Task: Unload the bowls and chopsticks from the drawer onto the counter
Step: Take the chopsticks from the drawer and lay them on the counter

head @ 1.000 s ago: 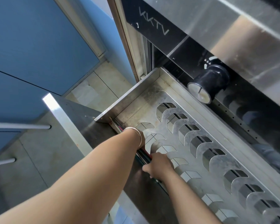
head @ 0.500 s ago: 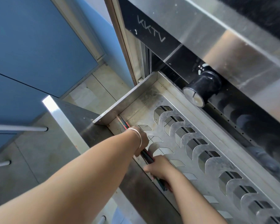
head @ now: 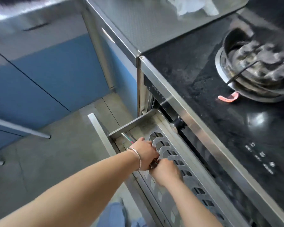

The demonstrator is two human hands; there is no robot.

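A steel drawer [head: 133, 124] stands pulled out below the stove, its floor a slotted metal rack. A bundle of chopsticks [head: 127, 138] with red and green shafts lies along the drawer's left side, its far ends sticking out past my fingers. My left hand [head: 145, 154], a silver bangle on the wrist, grips the bundle near its middle. My right hand [head: 166, 172] is right beside it, its fingers curled round the near ends of the same bundle. No bowls show in the drawer.
The grey counter [head: 146, 22] runs along the top, with a crumpled white cloth [head: 192, 5] on it. A black glass stove top [head: 220, 89] carries a dark pot [head: 259, 66] on the burner. A control knob [head: 177, 125] juts over the drawer. Blue cabinets [head: 47, 76] stand left.
The view has swung up, bringing the counter and stove top into sight. Both hands have closed round the chopsticks and drawn together; the bundle's far end has lifted slightly.
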